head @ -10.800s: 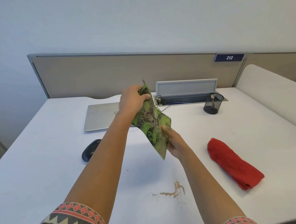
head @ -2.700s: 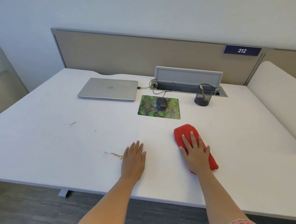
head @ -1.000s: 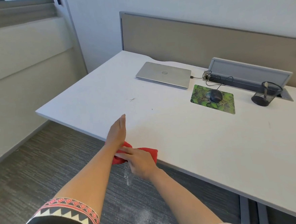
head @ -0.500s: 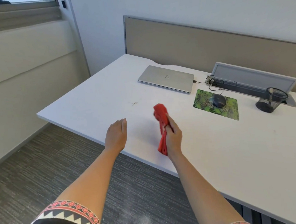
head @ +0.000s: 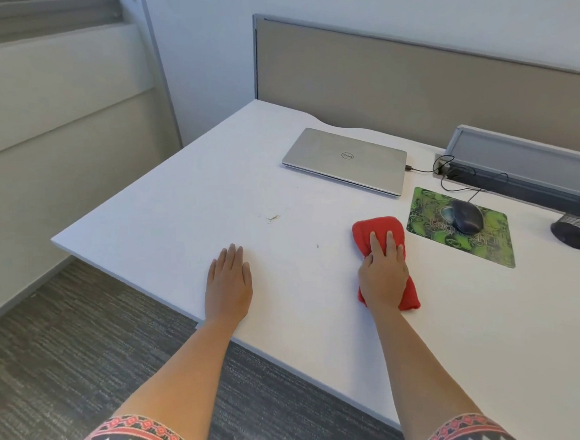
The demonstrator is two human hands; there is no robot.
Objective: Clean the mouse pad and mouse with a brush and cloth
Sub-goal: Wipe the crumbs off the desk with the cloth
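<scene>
Head view. Your right hand (head: 383,271) lies palm down on the red cloth (head: 378,225), fingers stretched forward and uncurled, pressing it to the white worktop (head: 178,210). The cloth is a thick, bunched roll of nubby red fabric lying lengthwise away from you, with its far and near ends showing beyond the hand. Your left hand (head: 229,286) rests flat on the bare worktop near the front edge, fingers straight and together, well apart from the cloth.

Just to the right of the cloth's far end lies the mouse pad (head: 489,243), a green rectangle with a dark swirling print, flat on the worktop and clear of the cloth. The dark grey mouse (head: 467,220) sits on the pad's far half; its cable (head: 477,193) runs back to the grey cable tray (head: 517,155). A closed silver laptop (head: 344,161) lies farther back, and a black mesh cup (head: 579,230) stands at the right edge.
</scene>
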